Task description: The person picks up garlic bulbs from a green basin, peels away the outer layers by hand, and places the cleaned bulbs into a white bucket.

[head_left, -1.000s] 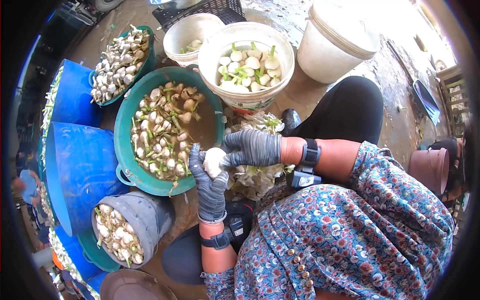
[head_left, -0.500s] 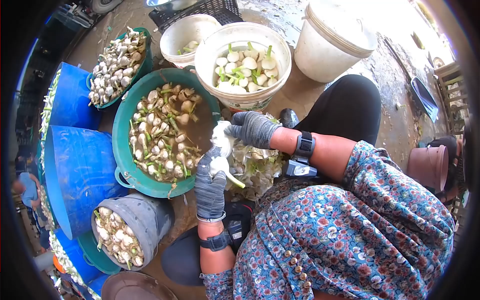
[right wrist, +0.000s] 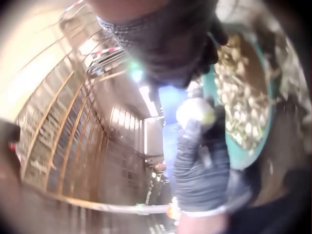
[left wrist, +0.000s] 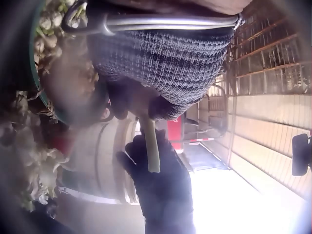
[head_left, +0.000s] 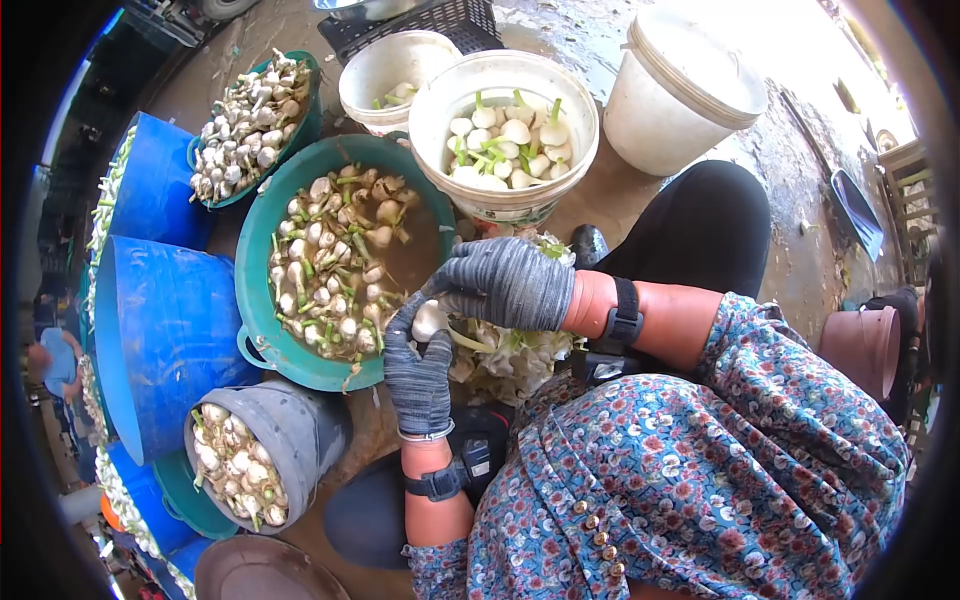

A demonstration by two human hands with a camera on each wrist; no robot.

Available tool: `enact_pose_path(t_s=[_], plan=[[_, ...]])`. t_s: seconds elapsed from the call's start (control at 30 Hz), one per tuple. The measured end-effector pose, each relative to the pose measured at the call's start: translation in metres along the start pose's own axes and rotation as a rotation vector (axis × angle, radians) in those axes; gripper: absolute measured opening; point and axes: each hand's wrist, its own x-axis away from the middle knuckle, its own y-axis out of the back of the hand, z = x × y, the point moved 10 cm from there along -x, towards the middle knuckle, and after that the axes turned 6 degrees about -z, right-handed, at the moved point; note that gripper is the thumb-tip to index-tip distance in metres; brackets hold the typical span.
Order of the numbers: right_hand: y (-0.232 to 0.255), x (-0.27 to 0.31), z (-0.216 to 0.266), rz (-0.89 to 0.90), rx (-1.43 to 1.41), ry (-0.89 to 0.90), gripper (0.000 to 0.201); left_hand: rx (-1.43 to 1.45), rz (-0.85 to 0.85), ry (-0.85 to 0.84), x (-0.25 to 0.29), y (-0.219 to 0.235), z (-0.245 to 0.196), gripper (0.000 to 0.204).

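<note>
My left hand, in a grey striped knit glove, grips a white garlic bulb between thumb and fingers. Its pale stem points right, toward my body side; in the left wrist view the stem sticks out below the glove. My gloved right hand is close over the bulb with bent fingers, its fingertips overlapping the left fingertips. I cannot tell whether the right fingers pinch anything. Beneath the hands lies a pile of garlic peels, partly hidden by them.
A green basin of garlic in murky water stands left of the hands. A white bucket of peeled bulbs is beyond, beside another white bucket. Blue tubs, a grey bucket of garlic and a dustpan stand around.
Half a second ago the right hand was pulling white peel up from the bulb. Now that hand has come back down close over the bulb, and the left hand still holds it.
</note>
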Motion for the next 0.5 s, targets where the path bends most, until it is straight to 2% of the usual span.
enact_pose_path(t_s=[0.07,0.1,0.13,0.2,0.33,0.4,0.43,0.47,0.5], plan=[[-0.012,0.002,0.011,0.105,0.224,0.114,0.017,-0.025,0.034,0.034,0.001,-0.003,0.001,0.043],[-0.014,0.002,0.015,0.089,0.219,0.156,0.016,-0.049,0.062,0.067,0.001,-0.006,0.004,0.042],[-0.015,0.003,0.016,0.091,0.218,0.154,0.016,-0.049,0.061,0.069,0.001,-0.006,0.006,0.042],[-0.026,0.008,0.012,0.216,0.339,0.131,0.018,-0.177,0.102,-0.011,0.002,-0.009,0.008,0.046],[-0.033,0.010,0.008,0.238,0.414,0.134,0.020,-0.128,0.100,-0.006,0.006,-0.015,0.019,0.057],[-0.032,0.009,-0.002,0.274,0.391,0.030,0.021,-0.061,0.076,0.016,0.007,-0.016,0.018,0.070],[-0.026,0.007,-0.009,0.211,0.345,-0.044,0.019,-0.171,0.089,-0.101,0.007,-0.016,0.006,0.076],[-0.027,0.007,-0.014,0.209,0.348,-0.049,0.019,-0.169,0.095,-0.101,0.007,-0.018,0.003,0.076],[-0.020,0.007,-0.035,0.119,0.215,-0.228,0.019,-0.174,0.099,-0.101,0.007,-0.021,-0.006,0.076]])
